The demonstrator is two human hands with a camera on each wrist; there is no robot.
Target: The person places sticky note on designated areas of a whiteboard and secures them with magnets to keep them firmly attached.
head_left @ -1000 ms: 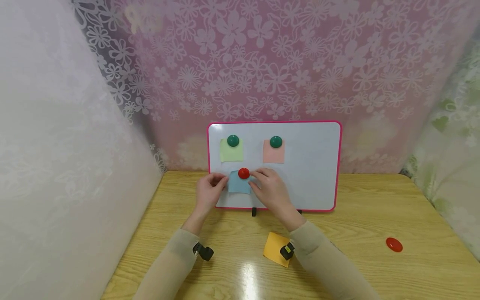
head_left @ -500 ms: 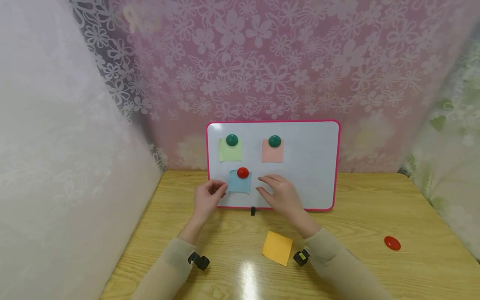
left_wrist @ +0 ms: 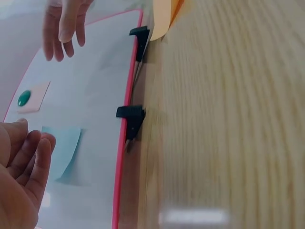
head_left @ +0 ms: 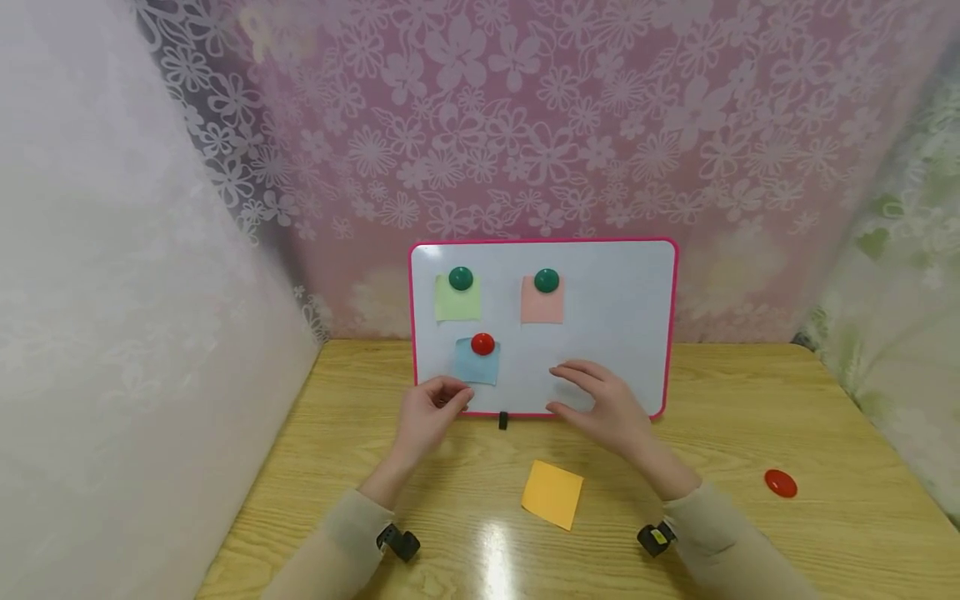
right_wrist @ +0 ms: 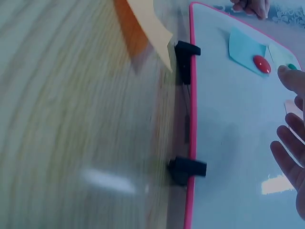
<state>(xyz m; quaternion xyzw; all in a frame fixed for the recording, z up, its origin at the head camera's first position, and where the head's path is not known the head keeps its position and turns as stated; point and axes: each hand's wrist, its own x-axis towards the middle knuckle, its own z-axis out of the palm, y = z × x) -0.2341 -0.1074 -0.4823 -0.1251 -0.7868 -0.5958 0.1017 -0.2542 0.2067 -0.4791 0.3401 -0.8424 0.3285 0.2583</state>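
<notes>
A blue sticky note (head_left: 477, 367) hangs on the whiteboard (head_left: 615, 325) under a red round magnet (head_left: 483, 343). Just below its lower left side, my left hand (head_left: 429, 418) hovers with fingers loosely bent, holding nothing. My right hand (head_left: 609, 412) is in front of the board's lower right part, thumb and fingers spread apart with nothing between them. Higher on the board, a green note (head_left: 457, 302) and a pink note (head_left: 542, 305) each hang under a green magnet (head_left: 547, 281). In the left wrist view the blue note (left_wrist: 66, 148) appears beyond the left fingertips.
An orange sticky note (head_left: 552, 495) lies on the wooden table (head_left: 360, 375) between the forearms. Farther right is a second red magnet (head_left: 781, 483). Black feet (left_wrist: 131, 114) support the board's lower edge, and a flowered backdrop (head_left: 525, 125) rises behind it.
My right hand has drawn away from the red magnet, moving right and down. My left hand has left the blue note's left edge and sunk slightly. Note and magnet stay on the board.
</notes>
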